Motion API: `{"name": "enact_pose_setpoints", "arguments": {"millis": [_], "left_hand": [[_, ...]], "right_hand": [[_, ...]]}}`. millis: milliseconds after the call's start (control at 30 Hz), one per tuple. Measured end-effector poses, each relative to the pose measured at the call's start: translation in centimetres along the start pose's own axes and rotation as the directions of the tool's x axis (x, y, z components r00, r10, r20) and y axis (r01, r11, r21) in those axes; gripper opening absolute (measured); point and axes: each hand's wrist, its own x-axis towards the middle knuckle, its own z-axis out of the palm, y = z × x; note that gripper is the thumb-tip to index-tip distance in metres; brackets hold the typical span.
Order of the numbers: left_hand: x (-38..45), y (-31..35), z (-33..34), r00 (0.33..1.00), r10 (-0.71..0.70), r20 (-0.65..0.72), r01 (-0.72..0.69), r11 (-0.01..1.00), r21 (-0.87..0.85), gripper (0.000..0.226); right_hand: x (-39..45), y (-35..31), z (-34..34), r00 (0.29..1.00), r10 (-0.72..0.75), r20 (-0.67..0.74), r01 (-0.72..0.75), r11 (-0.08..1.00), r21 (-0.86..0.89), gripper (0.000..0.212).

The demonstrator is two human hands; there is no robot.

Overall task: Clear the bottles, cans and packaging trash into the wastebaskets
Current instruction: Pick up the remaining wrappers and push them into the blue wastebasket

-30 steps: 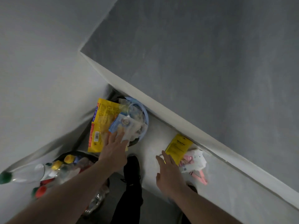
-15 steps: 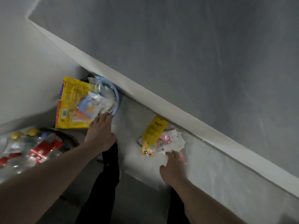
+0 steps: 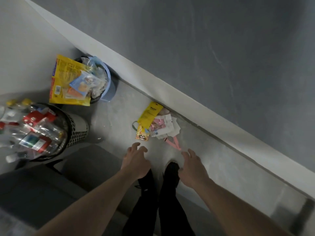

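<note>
Both grips empty, fingers spread: left hand (image 3: 136, 161), right hand (image 3: 191, 169). Wrapper pile (image 3: 156, 124) on floor likely light, crinkly; pinch edges.

Bare indoor corner: grey floor (image 3: 119, 106), plain walls (image 3: 204, 48), two wastebaskets (image 3: 109, 86).

Person seen from head cam, w/ the black shoe (image 3: 171, 174) as landmark: both forearms are showing bare, no sleeves, no watch, no rings or gloves visible. The left hand (image 3: 134, 162) is showing just left of the shoe, the right hand (image 3: 192, 172) just right of it, both bare, fingers unadorned. Below the shoe, the person is wearing black trousers (image 3: 158, 206), slim-cut, plain, no visible markings. A second black shoe (image 3: 146, 180), left of the first, is sitting mostly hidden behind the left wrist; laces & details too dark to tell.
</note>
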Motion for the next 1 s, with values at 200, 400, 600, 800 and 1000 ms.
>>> {"name": "enact_pose_setpoints", "arguments": {"millis": [200, 400, 600, 800, 1000], "left_hand": [[-2.9, 1.4, 1.8, 0.997, 0.040, 0.065, -0.043, 0.998, 0.050, 0.058], [-4.8, 0.3, 3.0, 0.992, -0.107, 0.062, 0.106, 0.994, 0.015, 0.057], [-1.6, 1.4, 3.8, 0.969, -0.243, -0.051, 0.236, 0.965, -0.111, 0.060], [6.7, 3.2, 7.1, 0.946, -0.294, -0.139, 0.262, 0.942, -0.208, 0.073], [18.6, 1.5, 9.9, 0.928, -0.282, -0.242, 0.223, 0.943, -0.246, 0.078]], "right_hand": [[-3.3, 4.0, -0.6, 0.999, 0.026, 0.018, -0.025, 0.997, -0.074, 0.076], [-3.7, 6.3, -3.3, 0.999, -0.016, 0.033, 0.020, 0.990, -0.141, 0.078], [1.3, 7.2, -5.4, 0.990, -0.121, 0.075, 0.137, 0.950, -0.282, 0.078], [9.3, 7.6, -4.0, 0.985, -0.163, 0.051, 0.171, 0.948, -0.270, 0.081], [20.0, 6.1, 1.1, 0.994, -0.113, 0.010, 0.114, 0.988, -0.106, 0.081]]}}
